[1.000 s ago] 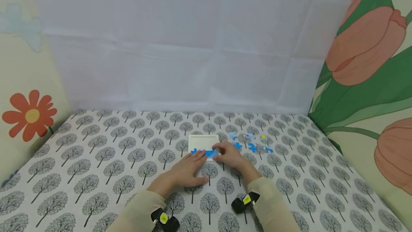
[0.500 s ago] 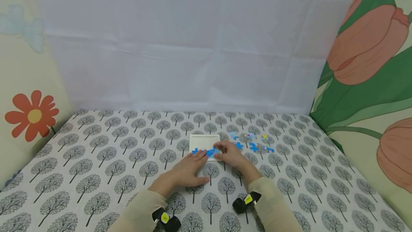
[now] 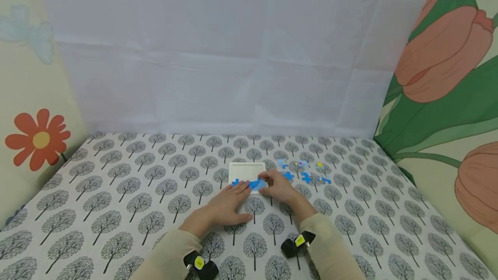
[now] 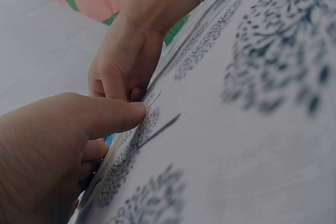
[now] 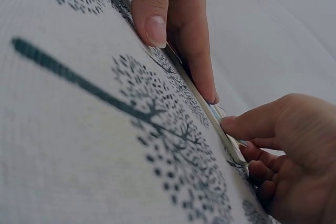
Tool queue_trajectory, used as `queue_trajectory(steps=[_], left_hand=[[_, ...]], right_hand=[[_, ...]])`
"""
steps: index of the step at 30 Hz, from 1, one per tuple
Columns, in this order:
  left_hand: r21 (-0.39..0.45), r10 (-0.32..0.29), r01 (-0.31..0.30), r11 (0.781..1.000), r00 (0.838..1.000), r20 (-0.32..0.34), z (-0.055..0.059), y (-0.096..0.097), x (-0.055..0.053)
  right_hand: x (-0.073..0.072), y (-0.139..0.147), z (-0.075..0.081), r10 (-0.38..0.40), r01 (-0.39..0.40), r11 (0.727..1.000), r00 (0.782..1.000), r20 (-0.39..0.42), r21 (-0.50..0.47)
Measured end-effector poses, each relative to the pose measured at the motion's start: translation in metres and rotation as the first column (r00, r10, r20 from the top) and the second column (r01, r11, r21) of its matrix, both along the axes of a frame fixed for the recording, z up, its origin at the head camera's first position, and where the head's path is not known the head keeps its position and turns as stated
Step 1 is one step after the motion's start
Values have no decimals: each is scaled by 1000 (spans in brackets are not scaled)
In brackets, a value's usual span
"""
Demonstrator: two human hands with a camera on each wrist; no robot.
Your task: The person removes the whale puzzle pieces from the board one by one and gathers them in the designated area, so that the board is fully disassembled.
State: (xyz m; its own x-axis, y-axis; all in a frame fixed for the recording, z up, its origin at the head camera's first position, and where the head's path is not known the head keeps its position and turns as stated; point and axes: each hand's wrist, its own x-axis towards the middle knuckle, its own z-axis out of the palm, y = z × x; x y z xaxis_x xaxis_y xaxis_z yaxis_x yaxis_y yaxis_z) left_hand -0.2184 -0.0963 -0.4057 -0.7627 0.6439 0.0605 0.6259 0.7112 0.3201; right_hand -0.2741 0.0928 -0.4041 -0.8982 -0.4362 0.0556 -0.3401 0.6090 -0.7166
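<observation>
A shallow white puzzle frame (image 3: 247,164) lies on the cloth, with joined blue jigsaw puzzle pieces (image 3: 256,184) along its near side. My left hand (image 3: 223,205) rests flat, its straight fingertips on the left part of that blue row and its thumb spread over the cloth. At the row's right end my right hand (image 3: 279,186) pinches a blue puzzle piece between curled fingers and thumb, mostly hidden by them. In the right wrist view the right thumb and fingers (image 5: 253,121) meet at the frame's corner, and a bluish tip shows between them.
Several loose puzzle pieces (image 3: 306,178), blue with some pink and yellow, lie spread to the right of the frame. A tree-print cloth (image 3: 155,211) covers the table. A white sheet (image 3: 210,55) hangs behind, with flower-painted walls at both sides.
The right fingers have shifted slightly at the right end of the blue row, and more of the blue shows between them. The left hand stays in place on the frame.
</observation>
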Motion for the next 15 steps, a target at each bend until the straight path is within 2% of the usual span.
queue_trajectory(steps=[6,15], left_hand=[[1,-3,3,1000,1000,5,2,-1,2],[6,-10,10,1000,1000,0,2,0,2]], right_hand=[[1,-1,0,14,-14,1000,1000,-8,-16],[1,-1,1,-13,13,1000,1000,-8,-11]])
